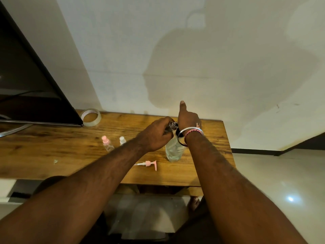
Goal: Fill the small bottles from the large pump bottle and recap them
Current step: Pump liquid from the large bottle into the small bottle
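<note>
Two hands meet over the large bottle (174,149) of clear liquid — the left hand (156,136) clamps a small bottle (172,125) tilted at its mouth; the right hand (188,118) is beside it, grip hidden. Left of the grip on the wooden table (52,150): two capped small bottles (107,143), a pink pump head (148,163).

Home room, likely: wooden desk (52,150) against plain white wall (140,50), monitor (26,76), tape roll (91,117), glossy tiled floor (281,191).
</note>
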Motion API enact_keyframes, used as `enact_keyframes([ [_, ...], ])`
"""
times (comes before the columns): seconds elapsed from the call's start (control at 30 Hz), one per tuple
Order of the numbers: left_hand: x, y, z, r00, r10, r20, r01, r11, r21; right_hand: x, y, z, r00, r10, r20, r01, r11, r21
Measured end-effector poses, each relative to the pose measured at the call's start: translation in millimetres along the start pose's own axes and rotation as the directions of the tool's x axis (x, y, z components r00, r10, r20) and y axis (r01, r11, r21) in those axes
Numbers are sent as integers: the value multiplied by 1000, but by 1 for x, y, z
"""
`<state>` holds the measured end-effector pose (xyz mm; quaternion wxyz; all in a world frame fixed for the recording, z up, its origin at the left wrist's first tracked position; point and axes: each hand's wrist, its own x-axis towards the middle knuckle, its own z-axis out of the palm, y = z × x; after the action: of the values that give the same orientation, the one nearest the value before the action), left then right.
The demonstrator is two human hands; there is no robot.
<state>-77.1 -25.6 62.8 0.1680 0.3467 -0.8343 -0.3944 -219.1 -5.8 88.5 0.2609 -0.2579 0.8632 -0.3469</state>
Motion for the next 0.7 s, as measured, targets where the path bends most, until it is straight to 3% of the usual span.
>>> enact_keyframes([
  [0.13,-2,1,-1,1000,-13,5,13,1000,7,-2,-1,0,999,22,24,-23,999,40],
  [0.4,-6,3,-13,1000,6,-17,-7,1000,-29,-5,-20,-2,955,148,257,-210,949,236],
  [0.7,-6,2,-6,1000,-3,-18,2,999,-54,0,-11,-3,974,112,195,-151,969,195],
])
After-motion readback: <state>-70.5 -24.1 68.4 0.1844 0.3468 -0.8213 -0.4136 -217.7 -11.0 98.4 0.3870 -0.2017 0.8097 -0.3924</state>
